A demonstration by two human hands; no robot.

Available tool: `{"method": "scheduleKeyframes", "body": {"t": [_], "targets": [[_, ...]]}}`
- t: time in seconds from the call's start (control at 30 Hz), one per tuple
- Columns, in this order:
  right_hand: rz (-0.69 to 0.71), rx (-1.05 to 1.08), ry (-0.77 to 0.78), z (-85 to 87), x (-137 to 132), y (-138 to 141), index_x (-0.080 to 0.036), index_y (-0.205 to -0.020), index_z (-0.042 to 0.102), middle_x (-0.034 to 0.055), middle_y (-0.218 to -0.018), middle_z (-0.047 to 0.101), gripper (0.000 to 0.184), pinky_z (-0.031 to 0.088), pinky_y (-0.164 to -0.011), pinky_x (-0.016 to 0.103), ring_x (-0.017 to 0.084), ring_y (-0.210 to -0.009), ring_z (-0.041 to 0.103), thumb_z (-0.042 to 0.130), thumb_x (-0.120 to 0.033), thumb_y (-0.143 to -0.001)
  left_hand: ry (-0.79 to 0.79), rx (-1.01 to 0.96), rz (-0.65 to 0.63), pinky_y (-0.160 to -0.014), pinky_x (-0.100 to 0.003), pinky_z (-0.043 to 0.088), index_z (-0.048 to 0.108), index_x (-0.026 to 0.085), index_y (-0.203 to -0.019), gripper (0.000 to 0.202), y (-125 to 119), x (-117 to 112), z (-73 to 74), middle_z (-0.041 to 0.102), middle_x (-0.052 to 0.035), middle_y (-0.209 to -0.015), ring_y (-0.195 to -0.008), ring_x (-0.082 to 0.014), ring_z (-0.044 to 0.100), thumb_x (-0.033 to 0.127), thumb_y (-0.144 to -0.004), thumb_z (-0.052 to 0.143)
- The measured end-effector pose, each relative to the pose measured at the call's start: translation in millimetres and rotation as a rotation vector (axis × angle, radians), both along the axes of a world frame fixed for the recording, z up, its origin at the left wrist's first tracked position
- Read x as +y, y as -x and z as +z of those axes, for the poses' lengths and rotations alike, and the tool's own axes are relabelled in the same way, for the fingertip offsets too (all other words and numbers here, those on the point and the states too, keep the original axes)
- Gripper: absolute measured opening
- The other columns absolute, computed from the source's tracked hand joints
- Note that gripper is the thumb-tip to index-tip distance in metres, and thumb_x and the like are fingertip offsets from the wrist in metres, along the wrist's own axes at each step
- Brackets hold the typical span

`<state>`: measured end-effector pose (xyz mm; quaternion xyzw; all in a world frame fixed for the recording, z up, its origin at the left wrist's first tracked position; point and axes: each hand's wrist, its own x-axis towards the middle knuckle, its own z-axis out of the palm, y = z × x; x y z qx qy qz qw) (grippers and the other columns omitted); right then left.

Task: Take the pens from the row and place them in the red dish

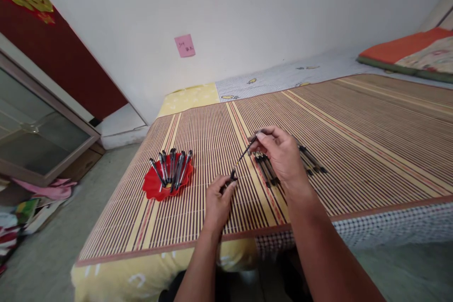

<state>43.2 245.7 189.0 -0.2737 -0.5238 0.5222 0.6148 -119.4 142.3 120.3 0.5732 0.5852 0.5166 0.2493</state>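
My right hand (281, 153) pinches a thin dark pen (245, 153) near its upper end, holding it slanted above the striped bamboo mat (354, 132). My left hand (217, 200) is closed on a small dark piece, probably the pen cap (232, 177), right at the pen's lower tip. A pile of several dark pens (269, 170) lies on the mat under and behind my right hand, with more pens (313, 160) showing to its right. A red flower-shaped dish (154, 188) holding several pens (171, 167) sits to the left of my left hand.
The mat covers a bed with a yellow sheet (187, 96) and a checked cloth. An orange and green cushion (406, 52) lies at the far right. A pink note (184, 46) is stuck on the white wall. A glass-fronted cabinet (38, 127) and clothes stand at left.
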Motion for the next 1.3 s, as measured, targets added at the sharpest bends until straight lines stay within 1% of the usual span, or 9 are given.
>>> {"method": "scheduleKeyframes", "body": {"t": [0.17, 0.4, 0.53, 0.7, 0.83, 0.97, 1.2, 1.3], "targets": [[0.013, -0.036, -0.016, 3.2, -2.6, -1.8, -0.021, -0.092, 0.061, 0.0039, -0.088, 0.073, 0.021, 0.06, -0.069, 0.03, 0.014, -0.068, 0.069, 0.069, -0.039, -0.085, -0.012, 0.003, 0.011, -0.077, -0.028, 0.044, 0.073, 0.021, -0.089, 0.012, 0.1, 0.9, -3.5, 0.065, -0.0031, -0.086, -0.085, -0.0191, 0.061, 0.026, -0.089, 0.063], [0.017, -0.033, -0.019, 0.9, 0.0, -2.8, -0.02, -0.092, 0.06, 0.004, -0.088, 0.072, 0.022, 0.061, -0.069, 0.03, 0.013, -0.067, 0.068, 0.07, -0.039, -0.085, -0.018, 0.015, -0.001, -0.075, -0.027, 0.043, 0.073, 0.021, -0.09, 0.012, 0.2, 0.3, -3.4, 0.063, -0.002, -0.084, -0.083, -0.0181, 0.06, 0.025, -0.089, 0.062], [0.02, -0.044, -0.04, 8.2, -5.9, -4.5, -0.02, -0.091, 0.062, 0.0037, -0.087, 0.073, 0.018, 0.061, -0.068, 0.03, 0.013, -0.065, 0.068, 0.069, -0.036, -0.085, -0.024, 0.012, -0.013, -0.077, -0.028, 0.043, 0.074, 0.021, -0.092, 0.013, 0.2, 0.7, -2.7, 0.063, -0.0022, -0.084, -0.084, -0.0185, 0.06, 0.025, -0.09, 0.062], [0.018, -0.121, -0.092, 19.5, -15.7, -4.7, -0.021, -0.09, 0.063, 0.0035, -0.084, 0.073, 0.015, 0.061, -0.067, 0.03, 0.013, -0.065, 0.067, 0.068, -0.035, -0.086, -0.022, 0.008, -0.024, -0.077, -0.028, 0.044, 0.074, 0.022, -0.095, 0.016, 0.1, 0.4, -0.8, 0.064, -0.0023, -0.085, -0.085, -0.0183, 0.061, 0.026, -0.092, 0.059], [-0.025, -0.066, -0.084, 16.7, -13.5, -3.4, -0.021, -0.093, 0.062, 0.0036, -0.088, 0.073, 0.014, 0.06, -0.068, 0.029, 0.013, -0.067, 0.069, 0.067, -0.032, -0.087, -0.028, 0.001, -0.039, -0.08, -0.028, 0.045, 0.074, 0.021, -0.097, 0.017, -0.2, -0.2, 0.7, 0.065, -0.0032, -0.088, -0.089, -0.019, 0.062, 0.026, -0.093, 0.058], [0.002, -0.061, -0.081, 14.0, -10.8, -3.7, -0.02, -0.092, 0.062, 0.0038, -0.088, 0.073, 0.012, 0.061, -0.068, 0.029, 0.013, -0.066, 0.069, 0.067, -0.03, -0.087, -0.029, -0.001, -0.041, -0.08, -0.028, 0.045, 0.075, 0.021, -0.099, 0.017, -0.3, -0.6, 1.0, 0.065, -0.0032, -0.088, -0.089, -0.0188, 0.062, 0.026, -0.093, 0.059], [0.031, -0.126, -0.135, 23.8, -18.4, -5.4, -0.019, -0.091, 0.064, 0.0036, -0.085, 0.073, 0.012, 0.06, -0.067, 0.028, 0.013, -0.065, 0.069, 0.067, -0.029, -0.088, -0.017, 0.012, -0.04, -0.081, -0.029, 0.045, 0.075, 0.02, -0.1, 0.018, -0.6, -0.9, 2.6, 0.066, -0.0037, -0.09, -0.091, -0.0194, 0.062, 0.026, -0.093, 0.058], [0.015, -0.098, -0.142, 25.1, -19.7, -4.8, -0.019, -0.092, 0.064, 0.0035, -0.086, 0.074, 0.01, 0.06, -0.068, 0.029, 0.013, -0.065, 0.069, 0.067, -0.029, -0.088, -0.027, 0.01, -0.039, -0.082, -0.03, 0.045, 0.075, 0.02, -0.1, 0.018, -0.4, -0.3, 1.7, 0.067, -0.0042, -0.091, -0.092, -0.0198, 0.063, 0.025, -0.093, 0.059]]}}
